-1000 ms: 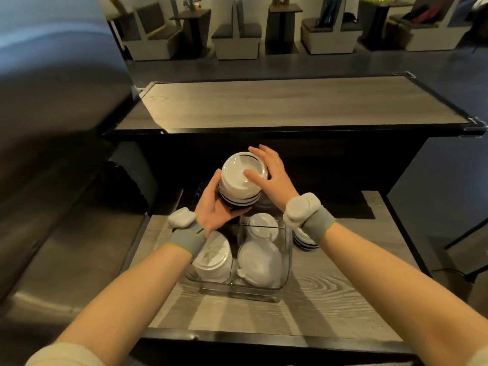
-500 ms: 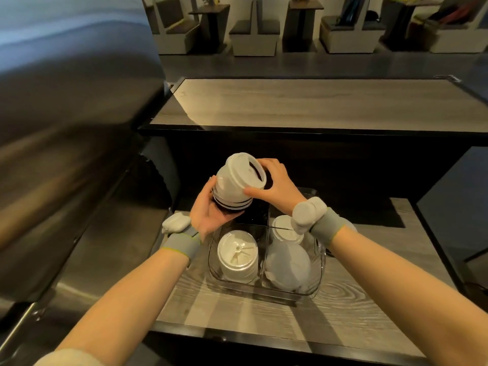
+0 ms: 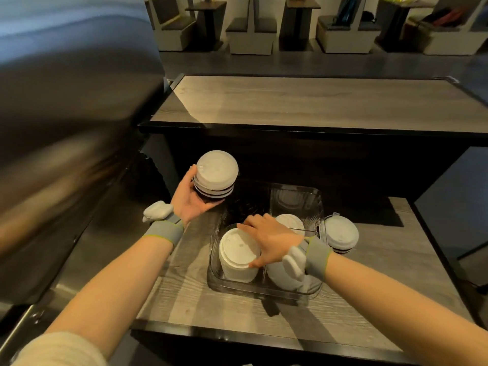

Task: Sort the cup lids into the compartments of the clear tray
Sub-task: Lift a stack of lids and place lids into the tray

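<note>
Cup lids, head view: a lid stack (image 3: 215, 180), its axis tilted toward one o'clock, sits gripped from below in the left hand (image 3: 190, 200), at ten o'clock from the clear tray (image 3: 266, 290). The right hand (image 3: 269, 239) is nearer the tray, with thumb and fingers clasping the near-left stack (image 3: 237, 256) in the seven-o'clock compartment. Another stack (image 3: 340, 235) stands outside at three o'clock. The back-left compartment is too dark to read.

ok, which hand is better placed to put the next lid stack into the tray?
Left, probably. The left hand holds a lid stack just beside the clear tray, near its far-left corner. The right hand is occupied inside the tray, gripping the white lids in the near-left compartment.
</note>
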{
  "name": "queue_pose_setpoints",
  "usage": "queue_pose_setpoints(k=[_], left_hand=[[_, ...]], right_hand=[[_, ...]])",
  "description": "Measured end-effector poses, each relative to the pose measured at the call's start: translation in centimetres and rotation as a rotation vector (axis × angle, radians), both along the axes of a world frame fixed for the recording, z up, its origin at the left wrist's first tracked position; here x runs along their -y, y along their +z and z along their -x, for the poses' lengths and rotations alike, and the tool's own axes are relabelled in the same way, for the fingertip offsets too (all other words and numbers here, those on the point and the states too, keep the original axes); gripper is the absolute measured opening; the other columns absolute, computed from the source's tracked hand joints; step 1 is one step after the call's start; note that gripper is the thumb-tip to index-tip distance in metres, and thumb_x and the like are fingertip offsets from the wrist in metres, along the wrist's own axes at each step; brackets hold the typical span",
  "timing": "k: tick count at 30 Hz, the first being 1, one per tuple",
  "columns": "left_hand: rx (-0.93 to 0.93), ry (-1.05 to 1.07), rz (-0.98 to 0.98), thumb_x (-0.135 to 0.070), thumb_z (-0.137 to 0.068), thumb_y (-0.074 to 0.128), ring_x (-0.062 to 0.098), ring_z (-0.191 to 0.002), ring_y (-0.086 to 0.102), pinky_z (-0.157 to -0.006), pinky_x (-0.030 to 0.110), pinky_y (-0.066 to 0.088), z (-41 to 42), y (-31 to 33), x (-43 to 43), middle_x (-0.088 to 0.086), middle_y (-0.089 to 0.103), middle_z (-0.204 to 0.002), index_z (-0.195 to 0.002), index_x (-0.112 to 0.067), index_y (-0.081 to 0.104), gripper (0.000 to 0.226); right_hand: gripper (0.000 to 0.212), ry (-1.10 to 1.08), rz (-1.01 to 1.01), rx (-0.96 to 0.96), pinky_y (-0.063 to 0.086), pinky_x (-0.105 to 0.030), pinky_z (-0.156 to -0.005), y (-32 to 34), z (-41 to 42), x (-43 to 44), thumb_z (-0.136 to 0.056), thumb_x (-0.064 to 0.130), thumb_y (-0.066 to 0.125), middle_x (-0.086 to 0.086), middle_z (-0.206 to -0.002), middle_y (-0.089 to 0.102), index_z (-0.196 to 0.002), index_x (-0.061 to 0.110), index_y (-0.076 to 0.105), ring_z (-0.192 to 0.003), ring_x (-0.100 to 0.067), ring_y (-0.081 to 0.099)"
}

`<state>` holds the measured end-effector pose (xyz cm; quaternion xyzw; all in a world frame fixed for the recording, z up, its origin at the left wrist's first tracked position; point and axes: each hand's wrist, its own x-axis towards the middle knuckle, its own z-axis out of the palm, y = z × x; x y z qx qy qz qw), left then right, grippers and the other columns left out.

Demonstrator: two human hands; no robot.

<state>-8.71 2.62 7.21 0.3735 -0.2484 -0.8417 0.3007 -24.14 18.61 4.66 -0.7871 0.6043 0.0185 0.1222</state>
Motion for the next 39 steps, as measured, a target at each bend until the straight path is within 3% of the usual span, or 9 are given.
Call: queue_pose_setpoints(k=[6,9,11,16,24,29,32,35,39], left_hand=[[-0.007,-0.075,-0.013,-0.047,-0.09,0.05,0.033,-0.104,0.057,-0.075,0.054,0.052,0.4,-0.6,-0.8,0.013,0.058,-0.12,-0.123,-0.016,0.051,0.045],[-0.002,-0.121,-0.015,-0.048,-0.091,0.049,0.033,-0.103,0.058,-0.079,0.052,0.051,0.5,-0.6,-1.0,0.013,0.06,-0.116,-0.112,-0.016,0.057,0.039],[0.008,-0.139,0.001,-0.047,-0.091,0.049,0.032,-0.104,0.058,-0.08,0.051,0.049,0.8,-0.7,-1.3,0.013,0.059,-0.119,-0.119,-0.016,0.055,0.042],[0.036,-0.22,0.045,-0.047,-0.091,0.047,0.033,-0.11,0.057,-0.078,0.05,0.05,1.9,-1.0,-2.4,0.016,0.055,-0.131,-0.134,-0.015,0.048,0.053],[-0.147,-0.268,-0.009,-0.063,-0.073,0.05,0.038,-0.123,0.049,-0.088,0.054,0.047,2.5,-1.5,-2.7,0.019,0.051,-0.136,-0.136,-0.015,0.045,0.079],[-0.082,-0.17,-0.004,-0.039,-0.089,0.053,0.034,-0.11,0.057,-0.079,0.051,0.05,3.4,-1.4,-2.7,0.017,0.055,-0.13,-0.125,-0.013,0.053,0.045],[-0.058,-0.172,0.012,-0.038,-0.092,0.049,0.034,-0.118,0.053,-0.082,0.05,0.049,3.7,-1.2,-2.3,0.018,0.052,-0.136,-0.134,-0.011,0.047,0.05],[-0.036,-0.168,0.009,-0.04,-0.094,0.046,0.033,-0.127,0.046,-0.089,0.05,0.046,3.9,-1.1,-1.9,0.016,0.048,-0.141,-0.14,-0.012,0.041,0.055],[-0.026,-0.141,0.007,-0.04,-0.094,0.046,0.034,-0.132,0.041,-0.097,0.052,0.04,4.4,-0.7,-1.8,0.013,0.044,-0.145,-0.142,-0.014,0.038,0.056]], right_hand=[[0.098,-0.02,0.021,0.044,0.027,-0.032,-0.097,1.1,0.6,0.4,-0.066,0.061,0.07,-0.004,-0.132,0.038,-0.143,0.017,0.028,-0.117,-0.02,0.036],[0.059,-0.247,0.243,0.327,0.04,-0.033,-0.083,2.8,1.0,0.9,-0.071,0.054,0.069,-0.001,-0.106,0.05,-0.113,0.016,0.051,-0.095,-0.017,0.048],[0.046,-0.41,0.485,0.491,0.04,-0.029,-0.071,4.0,1.0,1.3,-0.071,0.046,0.073,0.003,-0.093,0.048,-0.096,0.016,0.048,-0.084,-0.014,0.045],[0.09,-0.391,0.428,0.488,0.03,-0.035,-0.106,5.2,0.5,3.2,-0.07,0.047,0.074,-0.006,-0.142,0.035,-0.141,0.014,0.03,-0.129,-0.022,0.031],[0.071,-0.581,0.313,0.929,0.031,-0.025,-0.1,5.5,1.5,3.5,-0.08,0.035,0.069,-0.001,-0.141,0.04,-0.139,0.022,0.033,-0.128,-0.016,0.036],[0.064,-0.573,0.247,1.119,0.029,-0.025,-0.101,5.9,2.4,3.0,-0.086,0.03,0.061,-0.001,-0.144,0.037,-0.14,0.026,0.028,-0.131,-0.015,0.035],[0.062,-0.557,0.269,1.001,0.03,-0.034,-0.106,5.7,3.4,1.6,-0.085,0.031,0.063,0.001,-0.136,0.039,-0.138,0.033,0.029,-0.129,-0.019,0.034],[0.065,-0.416,0.294,0.679,0.033,-0.036,-0.104,4.7,4.4,-1.0,-0.076,0.033,0.065,0.006,-0.125,0.041,-0.134,0.027,0.036,-0.118,-0.018,0.038],[0.064,-0.25,0.169,0.33,0.029,-0.035,-0.103,2.4,6.0,-5.0,-0.074,0.037,0.067,-0.007,-0.128,0.045,-0.13,0.017,0.043,-0.117,-0.023,0.039]])
